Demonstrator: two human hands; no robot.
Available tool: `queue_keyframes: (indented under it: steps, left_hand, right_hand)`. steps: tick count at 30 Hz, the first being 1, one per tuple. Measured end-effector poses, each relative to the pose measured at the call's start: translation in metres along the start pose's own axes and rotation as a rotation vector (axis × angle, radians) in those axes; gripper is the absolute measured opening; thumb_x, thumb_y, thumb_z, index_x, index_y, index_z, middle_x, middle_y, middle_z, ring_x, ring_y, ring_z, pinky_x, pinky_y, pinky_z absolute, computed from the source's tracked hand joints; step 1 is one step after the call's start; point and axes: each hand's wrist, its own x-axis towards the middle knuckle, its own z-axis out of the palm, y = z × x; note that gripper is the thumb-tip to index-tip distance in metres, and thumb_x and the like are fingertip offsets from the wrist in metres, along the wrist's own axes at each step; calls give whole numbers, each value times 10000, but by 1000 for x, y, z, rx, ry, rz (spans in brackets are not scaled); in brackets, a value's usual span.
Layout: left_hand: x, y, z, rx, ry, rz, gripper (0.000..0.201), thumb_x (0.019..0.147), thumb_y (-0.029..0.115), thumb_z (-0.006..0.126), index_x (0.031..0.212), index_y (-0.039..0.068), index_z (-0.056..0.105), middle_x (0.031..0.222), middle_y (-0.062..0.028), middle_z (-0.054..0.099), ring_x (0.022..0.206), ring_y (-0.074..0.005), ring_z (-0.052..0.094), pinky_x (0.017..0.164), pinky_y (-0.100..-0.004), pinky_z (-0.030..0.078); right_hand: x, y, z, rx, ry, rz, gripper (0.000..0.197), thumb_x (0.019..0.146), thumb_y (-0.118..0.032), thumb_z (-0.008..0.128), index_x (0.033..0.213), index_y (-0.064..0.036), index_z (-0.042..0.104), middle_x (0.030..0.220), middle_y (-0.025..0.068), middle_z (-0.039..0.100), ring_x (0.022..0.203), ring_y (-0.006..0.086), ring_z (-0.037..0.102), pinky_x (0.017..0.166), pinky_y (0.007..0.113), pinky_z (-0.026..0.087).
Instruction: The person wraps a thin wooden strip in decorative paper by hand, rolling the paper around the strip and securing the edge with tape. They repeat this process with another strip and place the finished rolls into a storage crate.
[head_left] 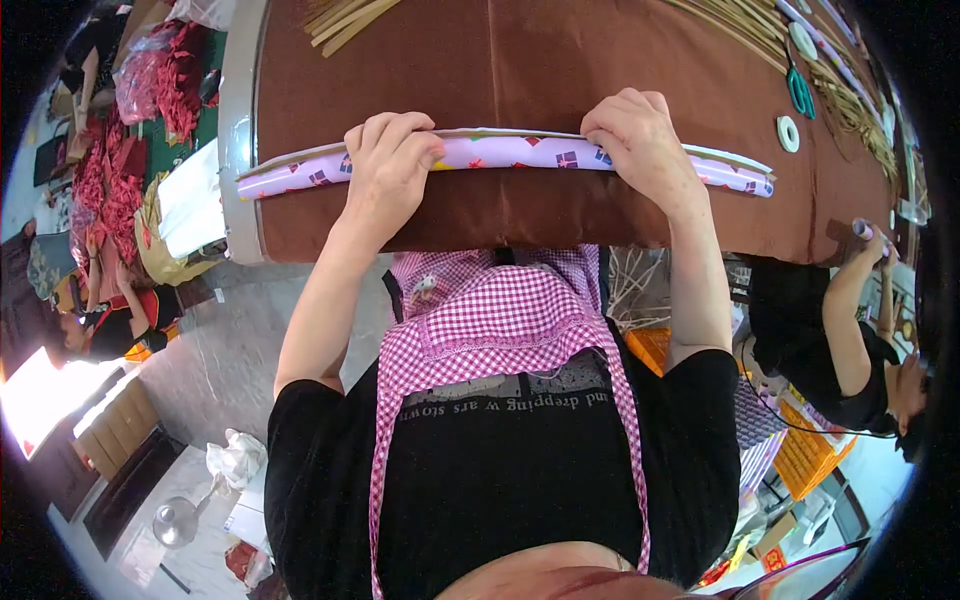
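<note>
A long, thin roll of lilac wrapping paper (520, 152) lies crosswise on the brown tabletop near its front edge. Small gift-box and red shapes are printed on it, and a pale edge with a brown strip runs along its far side. My left hand (385, 165) is closed over the roll left of its middle, fingers curled on the far side. Farther right, my right hand (645, 145) grips the same roll with the fingers bent over it. Both ends of the roll stick out past my hands.
Bundles of thin tan strips (345, 22) lie at the table's far side. Green-handled scissors (799, 92) and a white tape roll (788, 134) are at the right. A co-worker (850, 330) there holds another lilac roll (866, 232). Red material (105, 190) is piled at the left.
</note>
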Motion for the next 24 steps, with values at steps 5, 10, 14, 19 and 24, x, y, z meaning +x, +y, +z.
queue_keyframes:
  steps: [5, 10, 14, 19, 24]
  left_hand:
    - [-1, 1, 0, 1, 11, -6, 93, 818, 87, 698, 868, 129, 631, 1038, 5, 622, 1021, -235, 549, 860, -393, 360]
    - [-1, 2, 1, 0, 13, 4, 97, 820, 93, 702, 872, 133, 630, 1021, 16, 618, 1028, -231, 539, 856, -392, 358]
    - [-3, 2, 1, 8, 16, 13, 111, 822, 98, 707, 892, 135, 629, 1016, 20, 621, 1027, -228, 541, 854, -396, 355]
    - [-6, 1, 3, 17, 36, 33, 129, 820, 104, 718, 910, 133, 630, 1016, 20, 625, 1029, -230, 547, 857, -398, 354]
    - [-8, 1, 2, 13, 49, 33, 176, 794, 103, 748, 931, 134, 641, 1013, 20, 629, 1029, -230, 555, 876, -398, 359]
  right_hand:
    - [-1, -3, -1, 10, 21, -17, 39, 838, -38, 657, 849, -65, 683, 845, 30, 675, 897, 223, 602, 935, 359, 398]
    - [-5, -4, -3, -10, 19, -47, 56, 840, -42, 660, 865, -72, 700, 844, 36, 680, 895, 220, 606, 930, 357, 399]
    - [-10, -5, -3, 0, 16, -33, 60, 845, -46, 659, 876, -71, 704, 859, 34, 685, 898, 216, 606, 931, 357, 398]
    - [-16, -5, -5, -17, 2, -55, 79, 852, -54, 654, 912, -69, 704, 930, 26, 691, 944, 210, 608, 943, 364, 395]
    - [-27, -11, -11, 3, 5, -45, 150, 813, -85, 702, 961, -66, 695, 1015, 37, 682, 1012, 224, 603, 962, 376, 394]
